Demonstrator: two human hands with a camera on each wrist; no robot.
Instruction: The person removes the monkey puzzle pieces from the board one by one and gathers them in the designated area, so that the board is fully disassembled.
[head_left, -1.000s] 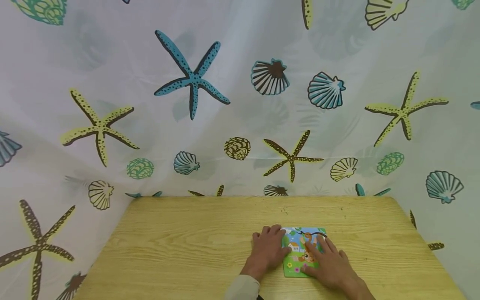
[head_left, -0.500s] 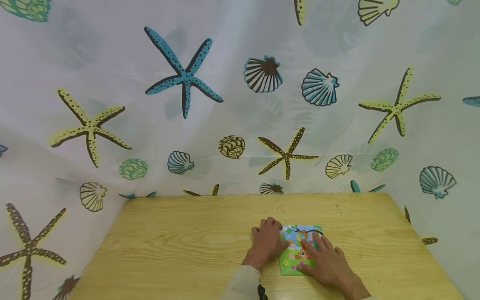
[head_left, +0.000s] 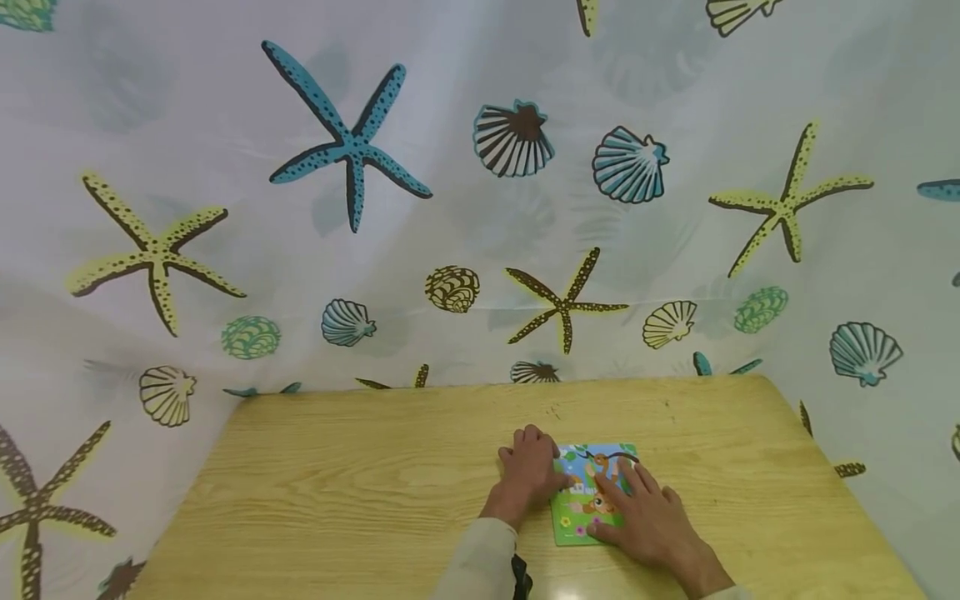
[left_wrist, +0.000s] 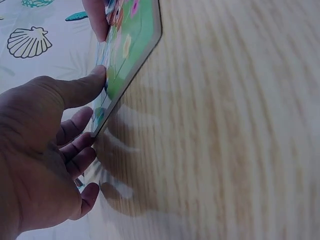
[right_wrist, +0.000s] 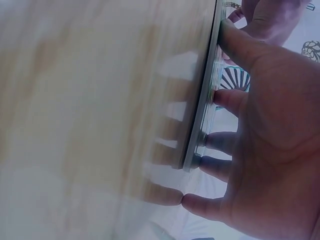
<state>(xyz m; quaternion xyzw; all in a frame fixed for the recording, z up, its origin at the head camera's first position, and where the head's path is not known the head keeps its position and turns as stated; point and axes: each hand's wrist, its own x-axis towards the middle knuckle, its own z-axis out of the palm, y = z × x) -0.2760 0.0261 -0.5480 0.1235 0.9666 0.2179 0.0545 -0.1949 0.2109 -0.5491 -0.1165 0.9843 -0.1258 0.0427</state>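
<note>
A thin square picture board (head_left: 573,515), printed with a monkey, a house and flowers, lies flat on the wooden table. Curved lines cross its face in the left wrist view. My left hand (head_left: 529,473) is at its left side, with the thumb resting on the face and the fingers bent beside the edge near the far corner. My right hand (head_left: 651,518) lies spread over the right half. In the right wrist view, its thumb and several fingertips touch the top of the board (right_wrist: 201,102), while the little finger touches the table. The right hand hides part of the monkey.
The wooden tabletop (head_left: 337,483) extends on both sides of the board. A white curtain (head_left: 420,242) with starfish and shells hangs behind it and along both sides. A dark band (head_left: 521,575) shows at the left sleeve's cuff.
The head view has shifted a little, so the table and board appear further left and slightly higher. Both hands stay on the board, with hardly any movement relative to it.
</note>
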